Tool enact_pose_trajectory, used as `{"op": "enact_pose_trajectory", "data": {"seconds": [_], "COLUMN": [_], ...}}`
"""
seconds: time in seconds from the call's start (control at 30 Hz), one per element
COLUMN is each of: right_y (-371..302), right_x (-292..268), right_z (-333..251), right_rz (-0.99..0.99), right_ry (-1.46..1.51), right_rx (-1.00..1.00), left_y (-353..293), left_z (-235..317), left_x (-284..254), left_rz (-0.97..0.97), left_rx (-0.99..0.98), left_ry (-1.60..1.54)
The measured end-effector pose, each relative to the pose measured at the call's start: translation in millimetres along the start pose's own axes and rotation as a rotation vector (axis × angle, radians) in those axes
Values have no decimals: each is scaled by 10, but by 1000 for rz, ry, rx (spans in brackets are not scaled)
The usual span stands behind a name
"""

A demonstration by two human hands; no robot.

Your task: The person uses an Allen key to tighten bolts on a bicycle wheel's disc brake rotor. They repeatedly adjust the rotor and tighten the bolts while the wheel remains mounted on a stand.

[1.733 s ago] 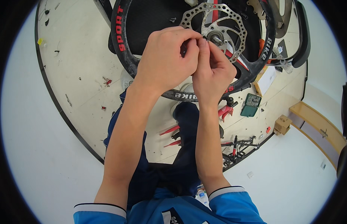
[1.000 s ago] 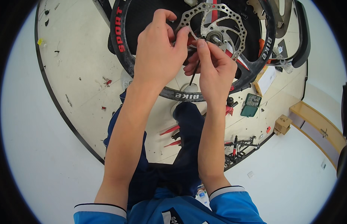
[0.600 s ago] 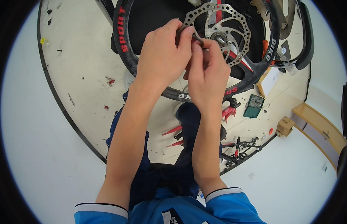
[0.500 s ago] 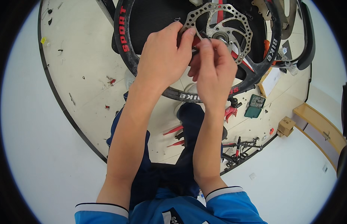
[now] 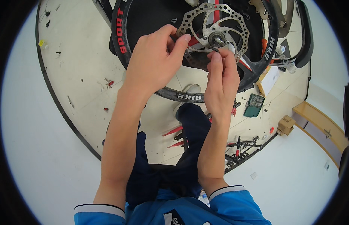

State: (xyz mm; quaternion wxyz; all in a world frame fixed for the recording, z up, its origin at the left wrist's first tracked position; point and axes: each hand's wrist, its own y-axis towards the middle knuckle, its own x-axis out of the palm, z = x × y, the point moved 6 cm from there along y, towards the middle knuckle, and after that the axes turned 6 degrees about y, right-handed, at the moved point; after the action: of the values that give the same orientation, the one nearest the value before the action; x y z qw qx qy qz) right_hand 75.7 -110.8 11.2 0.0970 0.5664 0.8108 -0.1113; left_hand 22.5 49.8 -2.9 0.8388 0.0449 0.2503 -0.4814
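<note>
Left hand and right hand at a metal disc

The right thumb and first finger are pinched close together on a thin, dark tool. The left thumb and first finger are a little apart, right at the edge of the disc. I can't tell if they grip it tight.

The disc has lots of small holes. It is between the left and right fingertips and goes up past them. A shiny axle sticks out of its middle, just above the right fingertips. Some small screws lie just above the left fingers.

The big black wheel goes all around the fingers, with part of it below them. An orange thing is off to the right of the right fingers.

Farther down, below the fingers, there is a shoe on the floor. An open green case is down and to the right of the right fingers. A bike frame lies lower than that. Far off to the right is a brown box.
</note>
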Motion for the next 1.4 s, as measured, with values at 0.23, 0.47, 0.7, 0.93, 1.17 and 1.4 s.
{"op": "enact_pose_trajectory", "data": {"seconds": [0.23, 0.47, 0.7, 0.93, 1.17, 1.4], "right_y": [94, 187, 169, 194, 160, 87], "right_x": [-86, -46, -53, -112, -143, -144], "right_z": [-16, -61, -87, -29, 125, 99], "right_rz": [27, 27, 70, 64, 92, 137], "right_ry": [-218, -225, -222, -172, 59, 15], "right_rx": [-265, -311, -375, -225, -77, -143], "left_y": [-78, -87, -103, -80, -14, 115], "left_z": [171, 241, 271, 362, 319, 135], "left_x": [-113, 91, 148, 197, 239, 99], "left_rz": [328, 284, 256, 272, 353, 527], "left_rx": [330, 486, 517, 507, 392, 266], "left_ry": [99, 116, 139, 45, 54, -34]}}
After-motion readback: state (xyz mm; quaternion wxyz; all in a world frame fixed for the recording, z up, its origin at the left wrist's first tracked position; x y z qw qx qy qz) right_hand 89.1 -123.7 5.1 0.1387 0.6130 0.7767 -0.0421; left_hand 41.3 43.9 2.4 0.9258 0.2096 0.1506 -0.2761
